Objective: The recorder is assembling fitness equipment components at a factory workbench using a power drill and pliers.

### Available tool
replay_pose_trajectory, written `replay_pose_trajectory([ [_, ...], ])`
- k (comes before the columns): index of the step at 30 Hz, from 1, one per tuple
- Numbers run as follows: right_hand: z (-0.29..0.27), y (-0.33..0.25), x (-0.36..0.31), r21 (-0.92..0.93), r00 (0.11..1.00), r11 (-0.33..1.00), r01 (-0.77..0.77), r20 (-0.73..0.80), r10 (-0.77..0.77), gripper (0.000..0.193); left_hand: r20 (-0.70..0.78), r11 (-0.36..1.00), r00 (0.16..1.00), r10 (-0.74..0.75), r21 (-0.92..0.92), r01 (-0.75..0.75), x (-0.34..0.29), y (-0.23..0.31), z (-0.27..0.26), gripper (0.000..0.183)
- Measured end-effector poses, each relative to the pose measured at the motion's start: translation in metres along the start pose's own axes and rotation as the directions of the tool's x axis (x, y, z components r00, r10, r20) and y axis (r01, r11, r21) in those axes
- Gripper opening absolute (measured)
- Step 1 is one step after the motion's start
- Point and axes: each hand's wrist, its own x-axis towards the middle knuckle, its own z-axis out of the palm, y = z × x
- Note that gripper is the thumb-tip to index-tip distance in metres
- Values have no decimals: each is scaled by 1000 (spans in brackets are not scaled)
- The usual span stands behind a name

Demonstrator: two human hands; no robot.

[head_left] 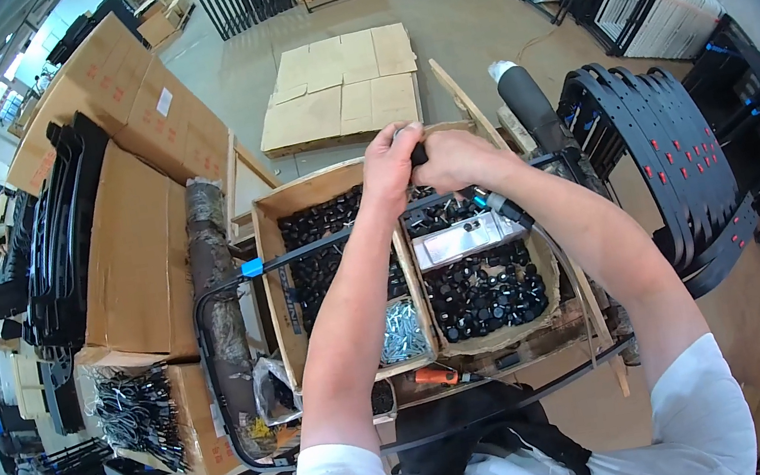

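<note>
The left hand (pixel 389 168) is closed on a small dark piece (pixel 419 154), which sits between the two hands above the far part of the wooden box (pixel 265 191). The right hand (pixel 457 160) is just beside it, on the right; its fingertips are hidden, so I cannot tell whether it grips something. Just near of the right wrist there is a dark hand tool (pixel 500 208). A black tubular frame (pixel 302 248) with a blue clip (pixel 252 268) passes across the box, below the left forearm. In the left part of this box lie many black caps (pixel 322 281), and at its near end silver screws (pixel 402 331). In the right part there is a silver metal piece (pixel 465 240), with round black caps (pixel 487 298) nearer. An orange tool (pixel 437 376) lies near of the box. Farther out, flat cardboard (pixel 337 90) is on the floor (pixel 454 17), a large carton (pixel 133 247) stands left, and curved black parts (pixel 674 146) stand right.
</note>
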Motion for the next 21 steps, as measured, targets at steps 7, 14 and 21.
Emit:
replay_pose_trajectory([
  [7, 34, -50, 10, -91, 999, 995, -32, 10, 33, 37, -13, 997, 1000, -6, -71, 5, -16, 2, -55, 18],
  [14, 45, -59, 14, -90, 995, 992, -94, 7, 95, 35, 31, 994, 999, -22, -108, 25, -14, -7, -69, 20],
  [21, 53, -54, 24, -74, 987, 985, -154, 39, 157, 38, 87, 998, 996, -19, -57, 24, -9, -10, -73, 21],
])
